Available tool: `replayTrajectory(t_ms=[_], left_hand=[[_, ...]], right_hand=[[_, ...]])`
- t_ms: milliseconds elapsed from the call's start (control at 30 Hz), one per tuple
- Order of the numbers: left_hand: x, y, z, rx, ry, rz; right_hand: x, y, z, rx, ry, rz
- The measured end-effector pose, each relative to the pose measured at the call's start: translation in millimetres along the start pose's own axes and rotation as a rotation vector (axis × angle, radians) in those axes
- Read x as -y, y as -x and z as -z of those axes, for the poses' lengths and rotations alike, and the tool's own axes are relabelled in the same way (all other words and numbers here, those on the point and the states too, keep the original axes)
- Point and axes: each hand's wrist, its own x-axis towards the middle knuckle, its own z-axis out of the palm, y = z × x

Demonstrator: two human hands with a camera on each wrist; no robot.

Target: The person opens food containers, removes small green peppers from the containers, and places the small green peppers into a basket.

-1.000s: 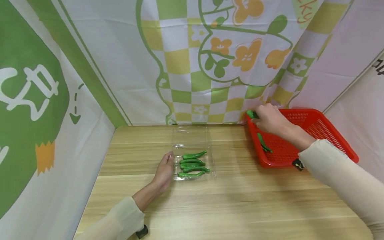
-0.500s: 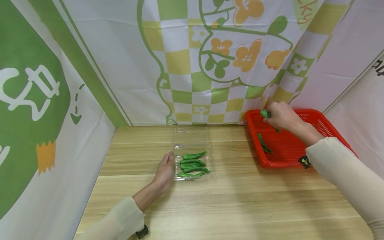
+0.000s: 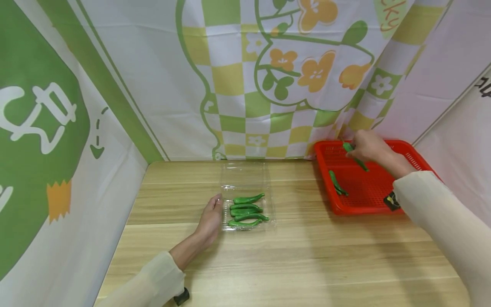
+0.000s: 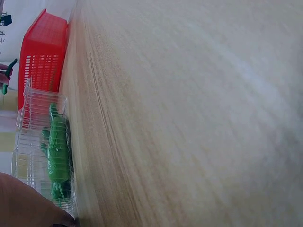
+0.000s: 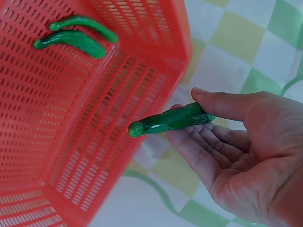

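Observation:
A green chili pepper (image 5: 165,120) is pinched between the thumb and fingers of my right hand (image 3: 370,147), over the back left part of the red basket (image 3: 335,209). Two other chili peppers (image 5: 75,35) lie in the basket, near its left wall in the head view. My left hand (image 3: 209,219) holds the left edge of a clear plastic box (image 3: 271,209), whose lid (image 3: 243,175) lies folded back. Several chili peppers (image 3: 247,212) lie side by side in the box. In the left wrist view, part of the left hand (image 4: 28,205) shows against the box's end.
Both containers stand on a wooden table (image 3: 295,256), the box left of the basket. Behind them hangs a printed cloth (image 3: 257,115) that meets the table's back edge. Further cloth walls (image 3: 111,183) close in the sides.
My right hand has moved to the right with the chili pepper, from the basket's left rim to over its inside. The left hand and the box have stayed in place.

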Motion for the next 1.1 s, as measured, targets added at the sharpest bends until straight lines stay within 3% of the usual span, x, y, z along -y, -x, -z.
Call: replayTrajectory(t_ms=[333, 533, 767, 1100], left_hand=[[1.4, -1.8, -0.3, -0.009, 0.014, 0.001], [3.0, -2.9, -0.3, -0.015, 0.017, 0.001], [4.4, -3.1, -0.7, -0.018, 0.021, -0.004], [4.9, -2.4, -0.6, -0.01, 0.021, -0.009]], right_hand=[[-21, -11.4, -8, 0.058, -0.027, -0.089], [-30, -15.7, -17, 0.147, -0.04, -0.158], [-36, -19.8, -27, 0.194, -0.166, -0.256], [-40, -26.4, -46, 0.3, -0.149, -0.304]])
